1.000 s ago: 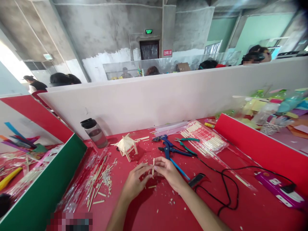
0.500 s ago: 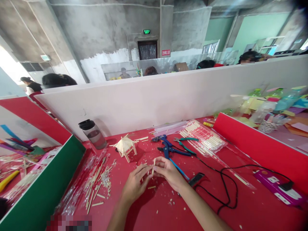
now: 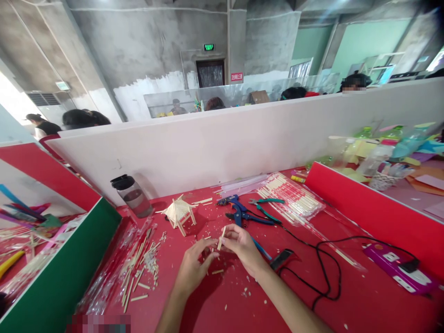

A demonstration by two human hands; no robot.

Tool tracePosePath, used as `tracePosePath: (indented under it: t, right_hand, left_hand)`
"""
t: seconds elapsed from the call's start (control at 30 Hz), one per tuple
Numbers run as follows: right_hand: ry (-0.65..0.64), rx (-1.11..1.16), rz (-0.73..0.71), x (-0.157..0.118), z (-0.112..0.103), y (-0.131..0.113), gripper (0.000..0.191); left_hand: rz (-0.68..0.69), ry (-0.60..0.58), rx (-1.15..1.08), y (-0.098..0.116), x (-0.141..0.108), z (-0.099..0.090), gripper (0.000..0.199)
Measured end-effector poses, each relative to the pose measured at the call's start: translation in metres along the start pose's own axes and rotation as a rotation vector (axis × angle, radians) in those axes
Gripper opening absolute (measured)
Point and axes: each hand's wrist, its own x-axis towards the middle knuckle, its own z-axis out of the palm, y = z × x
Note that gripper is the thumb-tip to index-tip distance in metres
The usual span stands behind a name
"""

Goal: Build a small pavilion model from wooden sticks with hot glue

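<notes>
1. Head view. Short, pale wooden stick (image 3: 221, 238), slender, straight, tilted; located between the fingertips of the two hands, above the red tabletop (image 3: 239, 305).
2. Right hand (image 3: 243, 247): thumb and fingers pinching the stick. Risk: a narrow hold on a thin piece; uneven thumb pressure could roll it or let it drop.
3. Left hand (image 3: 194, 264): thumb and forefinger curled at the stick's lower end; whether they touch it, cannot tell. Risk: a nudge from this side could skew the stick.
4. Pale hut-shaped model of wooden sticks (image 3: 179, 212), on splayed legs, beyond the grip and to its left. Risk: a knuckle swung outward could tip it, its legs being thin.
5. Loose pale sticks and offcuts (image 3: 133, 273), left of the grip. Risk: a dropped piece would be hard to pick out among similar scraps.
6. Blue metal-and-plastic hand tool (image 3: 239, 216), just beyond the grip. Risk: a forward reach could knock against it.
7. Thin black cord (image 3: 317, 259), looped to the right of the grip. Risk: a dragging forearm could snag it.
</notes>
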Motion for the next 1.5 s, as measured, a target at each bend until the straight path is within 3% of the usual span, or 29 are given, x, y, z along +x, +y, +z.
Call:
tracePosePath:
  t: [0.2, 0.4, 0.97, 1.23, 1.5]
  right_hand:
    - [0.002, 0.011, -0.012, 0.003, -0.001, 0.008, 0.042]
    - [-0.012, 0.037, 0.01, 0.0, 0.0, 0.003, 0.041]
    - [-0.033, 0.079, 0.08, -0.005, 0.003, 0.001, 0.04]
    - [0.043, 0.086, 0.037, -0.002, 0.004, 0.006, 0.04]
    - [0.07, 0.032, -0.054, 0.001, 0.003, 0.007, 0.036]
  left_hand:
    - [0.153, 0.088, -0.004, 0.002, 0.002, 0.004, 0.017]
    - [0.179, 0.118, -0.052, 0.003, 0.003, 0.006, 0.018]
    - [0.032, 0.06, -0.152, 0.001, 0.005, 0.002, 0.016]
    - [-0.035, 0.035, -0.147, 0.004, 0.004, 0.002, 0.019]
    - [-0.165, 0.062, -0.146, 0.021, 0.007, 0.009, 0.023]
